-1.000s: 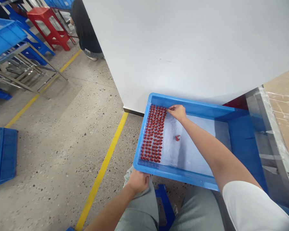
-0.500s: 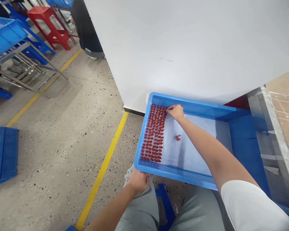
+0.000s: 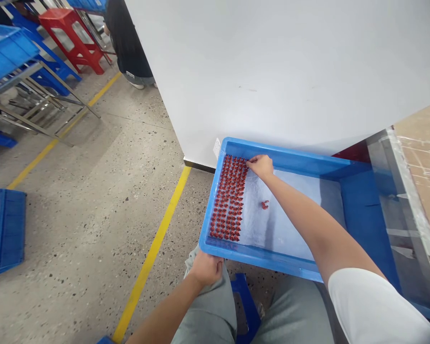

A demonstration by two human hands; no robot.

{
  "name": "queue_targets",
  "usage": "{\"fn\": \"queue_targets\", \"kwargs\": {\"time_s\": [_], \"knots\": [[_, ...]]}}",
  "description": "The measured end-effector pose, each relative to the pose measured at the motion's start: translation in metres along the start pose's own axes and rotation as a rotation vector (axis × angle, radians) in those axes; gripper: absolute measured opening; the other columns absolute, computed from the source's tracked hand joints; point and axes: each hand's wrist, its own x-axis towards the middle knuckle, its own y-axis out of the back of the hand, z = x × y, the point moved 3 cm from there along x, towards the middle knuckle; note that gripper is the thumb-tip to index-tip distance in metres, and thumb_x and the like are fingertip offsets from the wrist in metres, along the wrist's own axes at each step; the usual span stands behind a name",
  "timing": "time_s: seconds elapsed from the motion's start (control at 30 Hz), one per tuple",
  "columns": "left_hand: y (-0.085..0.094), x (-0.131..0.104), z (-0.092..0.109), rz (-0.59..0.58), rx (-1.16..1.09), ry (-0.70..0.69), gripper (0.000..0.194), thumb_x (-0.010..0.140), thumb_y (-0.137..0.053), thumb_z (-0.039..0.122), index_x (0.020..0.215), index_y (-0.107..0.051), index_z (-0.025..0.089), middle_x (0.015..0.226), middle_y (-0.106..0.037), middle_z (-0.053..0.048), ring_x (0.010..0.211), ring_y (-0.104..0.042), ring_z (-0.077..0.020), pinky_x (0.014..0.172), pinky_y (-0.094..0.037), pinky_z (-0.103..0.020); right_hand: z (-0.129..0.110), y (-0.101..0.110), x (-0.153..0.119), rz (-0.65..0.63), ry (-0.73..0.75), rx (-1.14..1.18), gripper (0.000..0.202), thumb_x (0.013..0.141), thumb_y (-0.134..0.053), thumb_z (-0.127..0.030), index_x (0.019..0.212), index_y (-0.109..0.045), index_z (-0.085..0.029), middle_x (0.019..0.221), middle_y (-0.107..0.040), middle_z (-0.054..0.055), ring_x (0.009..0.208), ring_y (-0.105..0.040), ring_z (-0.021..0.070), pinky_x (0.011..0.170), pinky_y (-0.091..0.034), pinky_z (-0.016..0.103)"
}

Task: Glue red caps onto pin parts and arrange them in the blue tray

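Note:
Small dark-red pointed pieces (image 3: 229,200) stand in close, even rows at the left end of a blue plastic crate (image 3: 251,258). At the far end of the rightmost row, my right hand (image 3: 261,166) is closed in a pinch on one small red piece, mostly hidden by the fingertips. A separate red piece (image 3: 264,205) lies on the pale crate floor, to the right of the rows. My left hand (image 3: 206,268) is closed at the crate's near left corner, its fingers curled beneath the rim and partly hidden.
A grey-white panel (image 3: 272,71) rises right behind the crate. Against its right end is a metal-framed bench (image 3: 415,205). Stacked blue crates (image 3: 5,229), a red stool (image 3: 71,38) and another person (image 3: 129,43) are to the left. Under my legs is a blue stool (image 3: 249,306).
Both hands stay almost where they were, the right one still at the far end of the rows. The view has shifted very slightly.

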Motion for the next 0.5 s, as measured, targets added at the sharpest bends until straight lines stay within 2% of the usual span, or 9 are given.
{"fn": "queue_targets", "kwargs": {"time_s": [0.2, 0.4, 0.5], "knots": [[-0.004, 0.001, -0.002, 0.007, -0.004, 0.004, 0.023, 0.082, -0.048, 0.022, 0.077, -0.07, 0.022, 0.09, -0.07, -0.009, 0.093, -0.062, -0.0272, 0.082, -0.043, -0.037, 0.008, 0.006, -0.003, 0.018, 0.007, -0.004, 0.028, 0.077, -0.061, -0.038, 0.089, -0.076, -0.018, 0.092, -0.075, 0.01, 0.091, -0.07, 0.0248, 0.082, -0.053, 0.033], [-0.006, 0.001, -0.003, 0.008, -0.01, -0.005, 0.023, 0.082, -0.048, 0.021, 0.078, -0.07, 0.022, 0.089, -0.07, -0.009, 0.093, -0.062, -0.027, 0.082, -0.043, -0.037, 0.025, -0.007, -0.004, -0.1, 0.052, 0.029, 0.02, 0.072, -0.067, -0.027, 0.088, -0.076, -0.019, 0.084, -0.076, 0.004, 0.086, -0.071, 0.0212, 0.079, -0.053, 0.027], [-0.005, 0.002, -0.003, 0.008, -0.01, -0.015, 0.022, 0.082, -0.048, 0.021, 0.079, -0.07, 0.022, 0.09, -0.07, -0.009, 0.095, -0.062, -0.0271, 0.083, -0.042, -0.037, 0.03, -0.013, -0.005, -0.11, 0.055, 0.05, 0.021, 0.072, -0.068, -0.025, 0.091, -0.076, -0.018, 0.086, -0.076, 0.004, 0.086, -0.072, 0.02, 0.079, -0.053, 0.026]]}}
